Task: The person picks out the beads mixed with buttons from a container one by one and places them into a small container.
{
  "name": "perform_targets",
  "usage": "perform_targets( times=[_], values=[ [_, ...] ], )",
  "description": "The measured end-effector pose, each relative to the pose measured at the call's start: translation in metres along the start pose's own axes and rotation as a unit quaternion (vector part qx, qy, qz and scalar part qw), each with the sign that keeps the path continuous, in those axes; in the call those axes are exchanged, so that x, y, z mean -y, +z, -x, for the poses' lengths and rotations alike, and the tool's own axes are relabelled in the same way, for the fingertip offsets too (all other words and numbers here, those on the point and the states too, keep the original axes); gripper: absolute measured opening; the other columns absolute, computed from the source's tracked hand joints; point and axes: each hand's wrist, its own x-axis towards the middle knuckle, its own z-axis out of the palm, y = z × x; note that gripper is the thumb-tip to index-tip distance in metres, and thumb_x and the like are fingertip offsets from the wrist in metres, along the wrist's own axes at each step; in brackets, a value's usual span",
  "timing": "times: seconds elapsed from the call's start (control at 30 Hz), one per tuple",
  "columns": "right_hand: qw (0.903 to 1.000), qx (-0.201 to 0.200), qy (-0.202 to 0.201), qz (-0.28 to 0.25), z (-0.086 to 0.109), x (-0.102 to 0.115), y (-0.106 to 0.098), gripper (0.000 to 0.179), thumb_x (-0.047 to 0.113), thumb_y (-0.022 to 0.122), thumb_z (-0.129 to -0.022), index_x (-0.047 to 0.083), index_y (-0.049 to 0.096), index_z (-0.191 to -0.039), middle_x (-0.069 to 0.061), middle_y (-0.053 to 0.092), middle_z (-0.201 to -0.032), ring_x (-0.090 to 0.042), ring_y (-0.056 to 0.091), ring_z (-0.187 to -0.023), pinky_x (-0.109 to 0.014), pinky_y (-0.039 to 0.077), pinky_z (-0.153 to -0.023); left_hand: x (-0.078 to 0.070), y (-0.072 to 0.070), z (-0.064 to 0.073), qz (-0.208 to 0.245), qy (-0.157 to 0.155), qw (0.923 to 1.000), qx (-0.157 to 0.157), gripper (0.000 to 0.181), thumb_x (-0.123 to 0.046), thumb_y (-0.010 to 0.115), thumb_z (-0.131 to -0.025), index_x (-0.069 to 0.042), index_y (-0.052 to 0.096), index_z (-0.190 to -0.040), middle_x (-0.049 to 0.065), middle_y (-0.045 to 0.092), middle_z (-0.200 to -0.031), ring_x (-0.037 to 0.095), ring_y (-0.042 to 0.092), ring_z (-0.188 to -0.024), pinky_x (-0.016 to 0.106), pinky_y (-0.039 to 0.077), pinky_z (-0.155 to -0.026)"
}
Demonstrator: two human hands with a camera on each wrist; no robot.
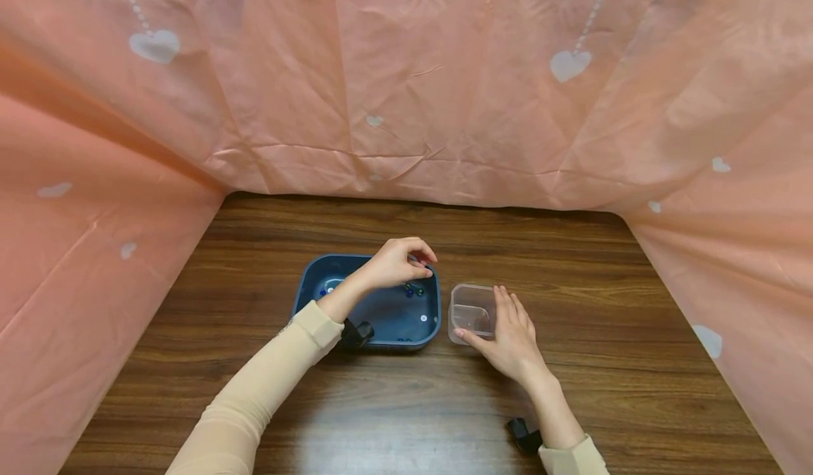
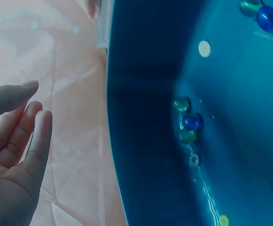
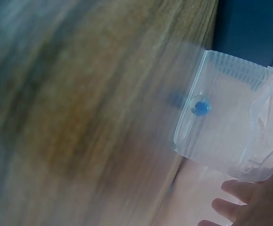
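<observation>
My left hand (image 1: pixel 399 262) hangs over the right end of a blue basin (image 1: pixel 394 346), fingers loosely bent. In the left wrist view nothing shows between its thumb and fingers (image 2: pixel 41 136). Glass marbles, blue and greenish (image 2: pixel 192 123), lie along the basin's inner edge, with a white round piece (image 2: pixel 204 49) nearby. My right hand (image 1: pixel 513 341) holds a small clear plastic container (image 1: pixel 471 289) standing right of the basin, thumb at its near left corner and fingers along its right side. A blue marble (image 3: pixel 201 107) sits inside the container, low in the right wrist view.
Brown wood-grain table (image 1: pixel 406 404) lies under everything. Pink sheeting with white hearts (image 1: pixel 444 108) walls off the back and both sides. Black wrist straps (image 1: pixel 524 435) sit close to the tabletop.
</observation>
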Motion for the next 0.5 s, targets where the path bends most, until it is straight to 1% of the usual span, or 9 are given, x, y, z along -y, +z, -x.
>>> perform_targets(
  times=[0.13,0.27,0.37,0.5],
  values=[
    [1.0,0.002,0.003,0.0,0.0,0.0,0.0,0.111,0.063,0.066,-0.083,-0.003,0.013,-0.154,-0.025,0.014,-0.159,-0.042,0.01,-0.146,-0.067,0.015,-0.112,0.004,-0.003,0.0,0.008,-0.008,0.9999,-0.004,0.021,-0.004,0.074,-0.086,-0.001,0.07,-0.106,0.009,0.067,-0.105,0.017,0.066,-0.092,0.022,0.056,-0.08],
    [1.0,0.005,0.007,-0.002,0.0,0.001,-0.001,0.111,0.064,0.066,-0.083,-0.003,0.012,-0.154,-0.025,0.013,-0.16,-0.042,0.009,-0.146,-0.068,0.015,-0.112,0.01,-0.004,-0.001,0.015,-0.011,0.9998,0.001,0.024,-0.004,0.073,-0.086,0.003,0.068,-0.108,0.01,0.067,-0.106,0.018,0.066,-0.093,0.023,0.056,-0.081],
    [0.9999,0.007,0.01,-0.006,0.0,0.001,-0.001,0.112,0.064,0.066,-0.083,-0.002,0.012,-0.155,-0.024,0.013,-0.16,-0.042,0.008,-0.146,-0.068,0.014,-0.112,0.015,-0.006,-0.001,0.011,-0.012,0.9999,0.003,0.024,-0.004,0.074,-0.086,0.002,0.069,-0.108,0.01,0.067,-0.106,0.018,0.066,-0.093,0.023,0.056,-0.081],
    [0.9999,0.005,0.01,-0.006,0.0,0.001,-0.001,0.112,0.064,0.066,-0.082,-0.002,0.012,-0.154,-0.024,0.013,-0.16,-0.042,0.009,-0.146,-0.067,0.014,-0.112,0.021,-0.009,-0.001,0.001,-0.011,0.9999,0.002,0.021,-0.006,0.074,-0.086,-0.001,0.07,-0.105,0.009,0.068,-0.105,0.017,0.067,-0.093,0.024,0.056,-0.081]
  ],
)
